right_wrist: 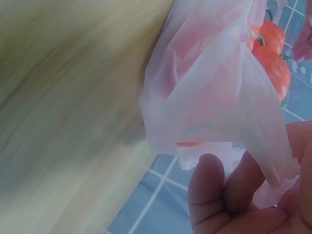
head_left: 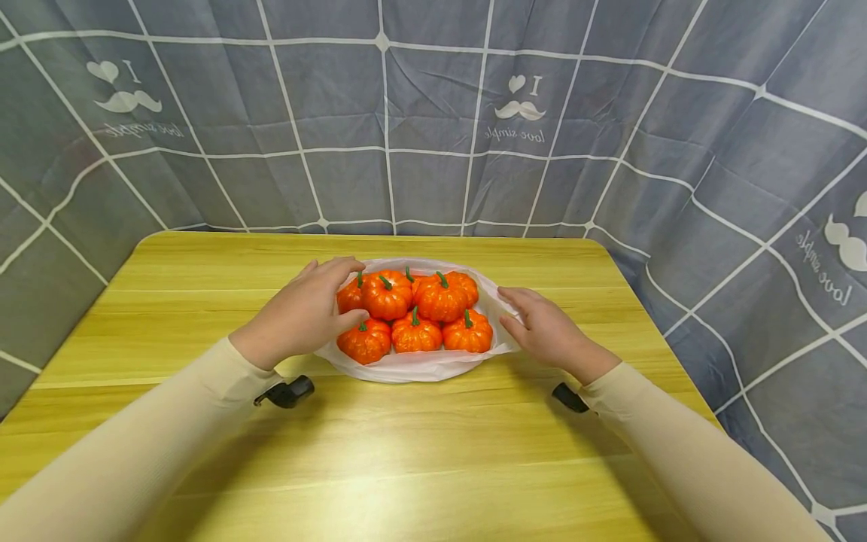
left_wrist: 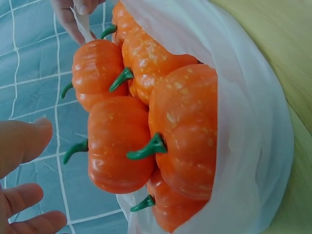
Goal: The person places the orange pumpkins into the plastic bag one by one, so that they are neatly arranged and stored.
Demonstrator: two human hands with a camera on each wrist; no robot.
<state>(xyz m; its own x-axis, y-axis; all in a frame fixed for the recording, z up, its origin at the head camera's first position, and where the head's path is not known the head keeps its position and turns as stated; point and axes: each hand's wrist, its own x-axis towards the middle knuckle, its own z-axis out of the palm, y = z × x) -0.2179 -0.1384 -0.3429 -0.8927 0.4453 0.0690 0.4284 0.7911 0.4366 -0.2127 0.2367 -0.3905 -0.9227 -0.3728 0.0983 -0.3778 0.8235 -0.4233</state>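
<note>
A thin white plastic bag (head_left: 420,370) stands with its mouth spread, full of several small orange pumpkins (head_left: 416,333) with green stems. My left hand (head_left: 305,312) hovers at the bag's left side, thumb and fingers apart over the leftmost pumpkins; in the left wrist view its fingertips (left_wrist: 31,139) are clear of the nearest pumpkin (left_wrist: 119,144). On the right, my right hand (head_left: 552,331) pinches the bag's rim, and in the right wrist view a gathered corner of the plastic (right_wrist: 265,122) runs in between the fingers. The lower pumpkins are hidden by the bag.
The bag rests on a yellow wood-grain table (head_left: 406,452), towards its far edge. Behind and on both sides hangs a grey curtain (head_left: 433,113) with white grid lines. A black wrist device (head_left: 287,392) sits under the left sleeve, another (head_left: 570,397) by the right.
</note>
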